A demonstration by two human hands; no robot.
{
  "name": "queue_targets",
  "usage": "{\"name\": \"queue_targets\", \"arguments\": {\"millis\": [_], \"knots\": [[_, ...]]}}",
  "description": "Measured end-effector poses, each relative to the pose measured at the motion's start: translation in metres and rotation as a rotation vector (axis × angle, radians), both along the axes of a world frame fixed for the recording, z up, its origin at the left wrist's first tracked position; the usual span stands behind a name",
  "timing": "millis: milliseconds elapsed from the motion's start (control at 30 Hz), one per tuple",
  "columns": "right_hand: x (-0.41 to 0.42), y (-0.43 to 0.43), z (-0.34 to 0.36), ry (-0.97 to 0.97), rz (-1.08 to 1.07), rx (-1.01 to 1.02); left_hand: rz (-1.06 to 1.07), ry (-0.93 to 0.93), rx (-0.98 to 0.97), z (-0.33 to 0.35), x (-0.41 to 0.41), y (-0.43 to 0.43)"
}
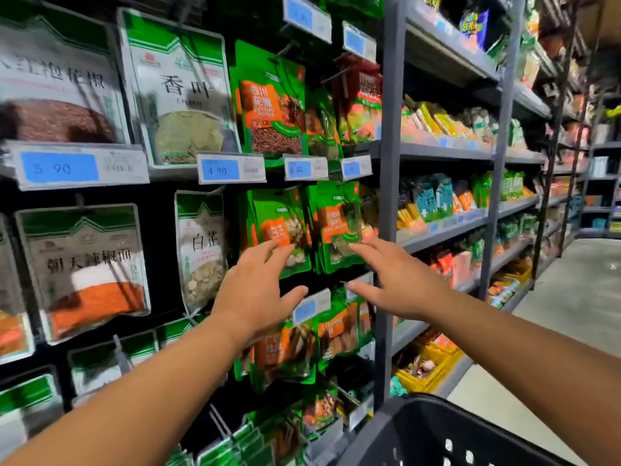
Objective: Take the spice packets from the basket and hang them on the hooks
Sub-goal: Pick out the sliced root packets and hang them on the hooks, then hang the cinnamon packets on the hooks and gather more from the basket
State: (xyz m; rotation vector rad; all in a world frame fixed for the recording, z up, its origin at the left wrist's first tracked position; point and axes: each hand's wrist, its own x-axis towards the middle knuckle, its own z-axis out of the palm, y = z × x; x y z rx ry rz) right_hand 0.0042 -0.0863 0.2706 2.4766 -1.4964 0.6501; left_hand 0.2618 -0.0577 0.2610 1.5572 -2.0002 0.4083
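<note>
Spice packets in green pouches hung in two bunches at the right edge of the peg rack, beside its grey upright, with the left hand and right hand, fingers spread and grasping nothing, stretched toward their lower halves above the black basket.

The upper white-and-green packet reads 香叶, the lower white-and-green packet reads 白芷; the left price tag shows 3.90, the middle price tag shows 4.90
</note>
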Motion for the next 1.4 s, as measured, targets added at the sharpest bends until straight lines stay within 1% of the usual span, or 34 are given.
{"name": "queue_targets", "arguments": {"millis": [100, 267, 433, 600, 767, 933, 1167, 1300, 1400], "knots": [[-0.030, 0.032, -0.024, 0.049, -0.047, 0.018, -0.067, -0.026, 0.061, -0.022, -0.023, 0.014], [-0.077, 0.088, -0.066, 0.053, -0.116, 0.051, -0.221, -0.071, 0.141, -0.065, -0.069, 0.035], [-0.119, 0.136, -0.120, 0.077, -0.191, 0.146, -0.354, -0.147, 0.255, -0.114, -0.115, 0.049], [-0.150, 0.163, -0.175, 0.087, -0.251, 0.291, -0.441, -0.181, 0.376, -0.167, -0.155, 0.054], [-0.167, 0.167, -0.219, 0.086, -0.306, 0.400, -0.520, -0.183, 0.479, -0.211, -0.182, 0.054], [-0.166, 0.149, -0.260, 0.033, -0.342, 0.571, -0.532, -0.253, 0.548, -0.243, -0.196, 0.049], [-0.134, 0.113, -0.333, 0.060, -0.349, 0.830, -0.445, -0.296, 0.712, -0.267, -0.178, 0.027], [-0.122, 0.108, -0.375, 0.154, -0.367, 0.992, -0.426, -0.329, 0.855, -0.289, -0.158, 0.019], [-0.121, 0.109, -0.405, 0.267, -0.374, 1.055, -0.423, -0.291, 0.893, -0.293, -0.150, 0.016]]}}
